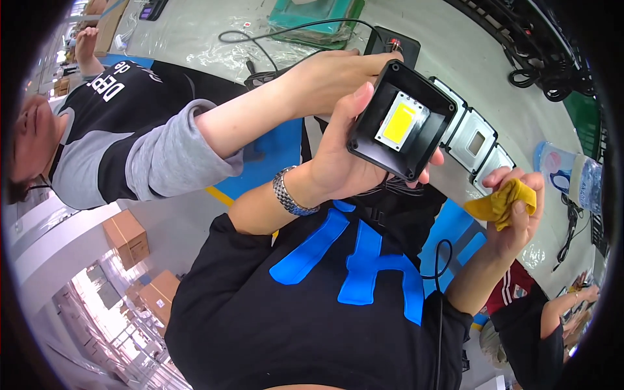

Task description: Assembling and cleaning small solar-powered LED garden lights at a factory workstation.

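My left hand (342, 158) grips a square black lamp housing (415, 151) from beneath, its open face turned up toward me. Inside the housing lies a white plate with a yellow LED panel (399, 123). On that wrist is a metal-link watch (290, 192). To the right, apart from the housing, my right hand (518, 229) closes around a crumpled yellow cloth (500, 205). Several silver frames with black edges (472, 138) lie in a row on the table, between the housing and the cloth.
A co-worker's arm (260, 110) reaches in from the left, the hand beside a black device (409, 51) behind the housing. Teal trays (312, 23) stand at the back. A clear plastic bottle (585, 182) and black cables (552, 81) lie on the right.
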A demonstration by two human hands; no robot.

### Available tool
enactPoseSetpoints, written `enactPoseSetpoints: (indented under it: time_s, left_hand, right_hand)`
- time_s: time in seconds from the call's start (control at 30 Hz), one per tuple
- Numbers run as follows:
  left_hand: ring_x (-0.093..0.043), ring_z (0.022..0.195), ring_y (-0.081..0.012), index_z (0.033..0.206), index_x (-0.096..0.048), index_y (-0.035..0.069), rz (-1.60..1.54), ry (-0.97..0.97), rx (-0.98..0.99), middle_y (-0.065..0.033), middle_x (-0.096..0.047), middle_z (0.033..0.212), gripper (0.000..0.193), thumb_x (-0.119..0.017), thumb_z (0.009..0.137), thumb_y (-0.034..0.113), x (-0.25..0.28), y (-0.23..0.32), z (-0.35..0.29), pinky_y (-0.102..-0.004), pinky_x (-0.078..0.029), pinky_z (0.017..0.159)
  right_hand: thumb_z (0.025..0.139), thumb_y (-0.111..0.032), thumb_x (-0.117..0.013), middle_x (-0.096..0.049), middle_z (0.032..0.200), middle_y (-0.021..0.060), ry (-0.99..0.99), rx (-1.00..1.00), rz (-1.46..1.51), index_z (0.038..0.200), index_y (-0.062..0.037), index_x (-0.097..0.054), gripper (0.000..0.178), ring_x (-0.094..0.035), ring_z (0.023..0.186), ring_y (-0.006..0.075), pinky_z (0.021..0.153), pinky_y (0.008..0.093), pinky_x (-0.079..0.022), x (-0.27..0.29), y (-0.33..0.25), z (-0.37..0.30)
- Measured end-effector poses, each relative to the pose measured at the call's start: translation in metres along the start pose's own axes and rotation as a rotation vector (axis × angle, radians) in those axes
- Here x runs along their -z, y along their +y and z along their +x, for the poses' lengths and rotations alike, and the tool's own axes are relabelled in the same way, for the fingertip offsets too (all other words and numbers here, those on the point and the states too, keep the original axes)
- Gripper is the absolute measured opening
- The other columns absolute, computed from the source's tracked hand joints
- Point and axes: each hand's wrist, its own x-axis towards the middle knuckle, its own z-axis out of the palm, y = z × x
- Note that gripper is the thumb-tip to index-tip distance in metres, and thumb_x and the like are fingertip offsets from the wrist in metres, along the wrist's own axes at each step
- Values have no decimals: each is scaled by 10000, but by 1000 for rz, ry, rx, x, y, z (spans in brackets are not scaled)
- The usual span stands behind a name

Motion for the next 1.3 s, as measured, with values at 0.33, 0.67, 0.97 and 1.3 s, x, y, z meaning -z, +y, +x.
enactPoseSetpoints:
  time_s: [0.33,0.67,0.97,1.3]
  left_hand:
    - [-665,869,-295,1318,-461,-11,17,-105,-78,-239,-621,1102,706,-331,913,553,0,5,0,-377,-546,733]
    - [-519,1084,-153,1302,-418,14,320,52,23,-98,-540,1186,580,-386,906,437,-5,17,-10,-297,-427,920]
    - [-556,1081,-186,1357,-358,26,23,-102,6,-113,-549,1187,638,-434,893,457,-9,10,-10,-314,-472,898]
    - [-483,1004,-129,1246,-483,-10,419,57,-31,-59,-547,1066,588,-379,895,450,-20,0,-21,-284,-372,896]
  right_hand:
    - [883,-52,-609,-534,1042,187,191,10,-123,1080,3,-507,229,-612,768,199,521,224,-493,-33,-5,3]
    - [565,123,-682,-627,869,132,-230,489,-963,905,36,-613,358,-600,702,272,599,335,-492,-105,-7,60]
    - [662,62,-753,-657,863,185,-187,367,-661,908,47,-625,279,-615,681,248,580,318,-492,-89,-27,32]
    - [500,35,-699,-645,917,188,-384,488,-1162,925,76,-631,433,-637,749,301,617,343,-533,-104,-33,34]
